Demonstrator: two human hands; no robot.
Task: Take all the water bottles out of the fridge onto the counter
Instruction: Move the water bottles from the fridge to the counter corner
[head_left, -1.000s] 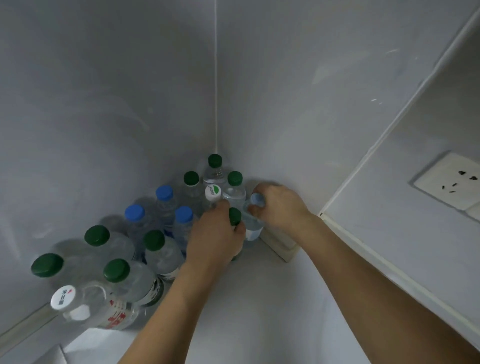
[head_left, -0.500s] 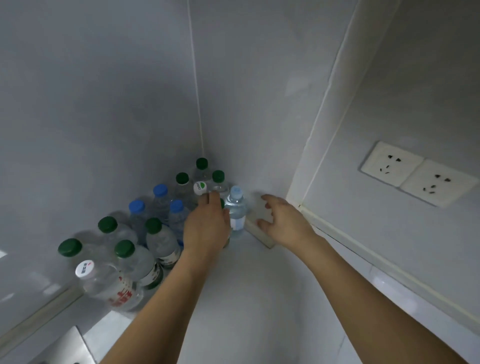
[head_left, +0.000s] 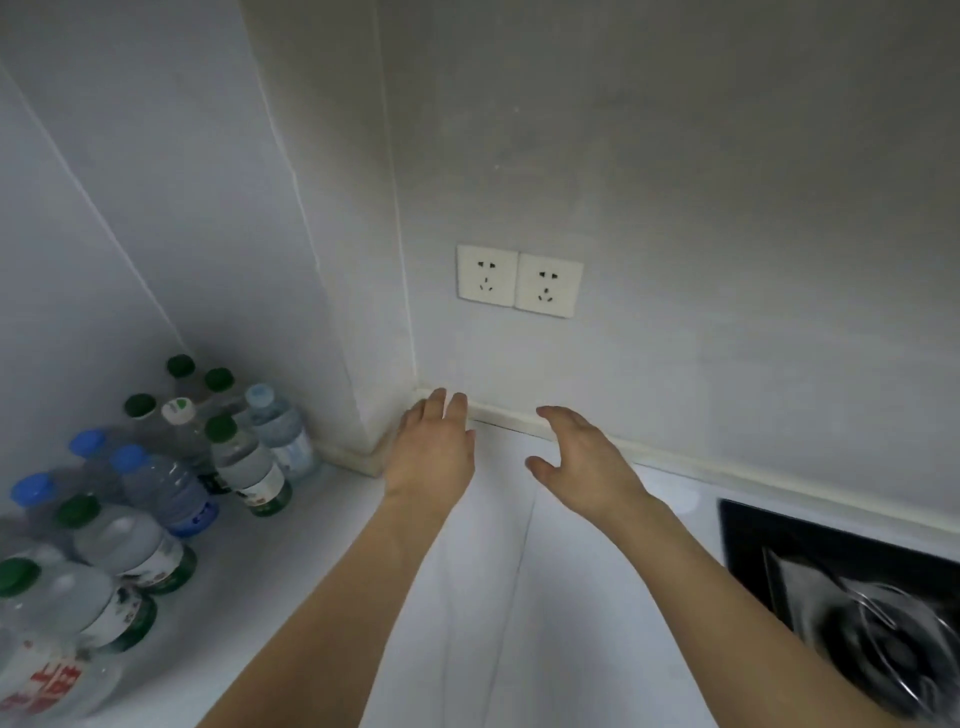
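Your left hand (head_left: 434, 449) and right hand (head_left: 584, 462) hover above the counter (head_left: 519, 597), fingers relaxed and extended, holding nothing. The water bottles (head_left: 156, 488) stand clustered upright on the counter in the left corner, well apart from both hands. Two wall sockets (head_left: 519, 280) sit above.

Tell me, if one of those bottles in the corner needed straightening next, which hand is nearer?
Probably the left hand. It hangs open beside the bottles on the counter, while the right hand, also empty, is farther off toward the stove.
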